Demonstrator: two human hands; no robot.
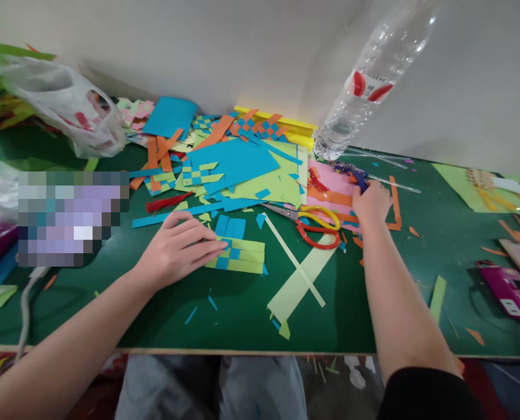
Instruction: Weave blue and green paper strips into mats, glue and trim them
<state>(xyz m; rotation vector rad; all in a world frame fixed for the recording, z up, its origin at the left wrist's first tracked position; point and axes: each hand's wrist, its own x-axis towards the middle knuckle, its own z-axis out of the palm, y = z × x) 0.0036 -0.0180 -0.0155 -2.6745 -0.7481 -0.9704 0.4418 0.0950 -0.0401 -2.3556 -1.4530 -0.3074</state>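
Note:
My left hand (182, 252) is closed at the left edge of a small weave of green and blue paper strips (246, 255), fingertips pressed together on it. The weave lies on the green tabletop, with loose blue strips poking out at its top. Farther right, my right hand (372, 202) reaches to the back, its fingers curled at a dark blue object (359, 178) whose kind I cannot make out. Pink paper (336, 188) lies beside that hand. Scissors (319, 226) with red and yellow handles rest between my hands, blades pointing left.
Coloured paper sheets (238, 166) and strips are piled at the back. A clear plastic bottle (365, 87) stands by the wall. On the left are a white plastic bag (67, 105) and a blurred-out device with a cable (25, 303). A purple box (507, 291) lies far right.

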